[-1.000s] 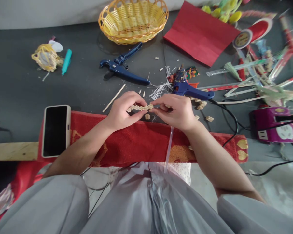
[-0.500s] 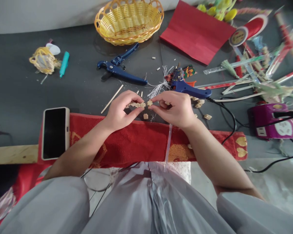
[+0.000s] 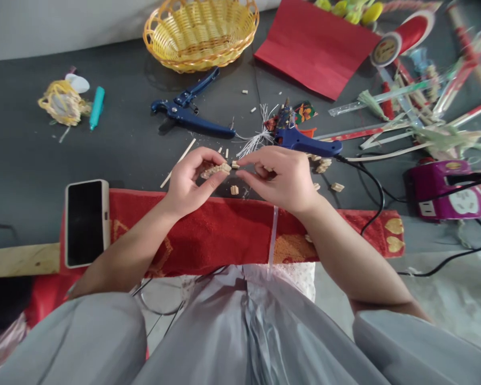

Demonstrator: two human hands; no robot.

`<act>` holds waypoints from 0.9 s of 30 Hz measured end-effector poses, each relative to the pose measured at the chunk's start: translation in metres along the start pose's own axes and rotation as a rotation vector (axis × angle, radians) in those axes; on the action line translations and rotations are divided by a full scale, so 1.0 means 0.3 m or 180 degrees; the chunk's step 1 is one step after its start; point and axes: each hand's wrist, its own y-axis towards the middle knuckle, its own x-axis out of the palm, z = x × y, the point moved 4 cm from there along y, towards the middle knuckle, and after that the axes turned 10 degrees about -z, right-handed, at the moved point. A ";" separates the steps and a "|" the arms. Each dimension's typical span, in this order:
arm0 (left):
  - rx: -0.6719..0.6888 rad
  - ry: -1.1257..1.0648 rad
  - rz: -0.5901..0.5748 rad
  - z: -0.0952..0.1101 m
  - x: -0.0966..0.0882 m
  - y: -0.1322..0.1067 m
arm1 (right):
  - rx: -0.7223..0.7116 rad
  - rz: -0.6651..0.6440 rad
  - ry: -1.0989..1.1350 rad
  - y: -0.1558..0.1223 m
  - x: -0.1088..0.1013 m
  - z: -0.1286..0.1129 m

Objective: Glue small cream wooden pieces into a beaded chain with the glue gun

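Beige strip (image 3: 215,170) is held near frame centre, pinched between thumb and fingers of the left hand (image 3: 186,181); long axis is laid roughly left-right, right end tilted slightly up. Small beige piece (image 3: 235,165) is seen by the forefinger tip of the right hand (image 3: 289,174); whether it is gripped cannot be told. Blue glue gun (image 3: 308,141) is placed right of centre, nozzle pointed up-frame.
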 end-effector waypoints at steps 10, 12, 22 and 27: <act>0.0396 0.0640 0.0067 0.035 0.007 -0.006 | -0.0241 0.0067 0.0453 -0.003 -0.007 -0.038; 0.0435 0.0732 0.0086 0.040 0.008 -0.006 | -0.0242 -0.0015 0.0492 -0.001 -0.009 -0.035; 0.0912 0.0741 0.0173 0.059 0.014 -0.014 | -0.0493 -0.0089 0.0685 0.001 -0.016 -0.029; 0.0794 0.0871 0.0332 0.061 0.011 -0.010 | -0.0422 -0.0002 0.0638 0.003 -0.010 -0.023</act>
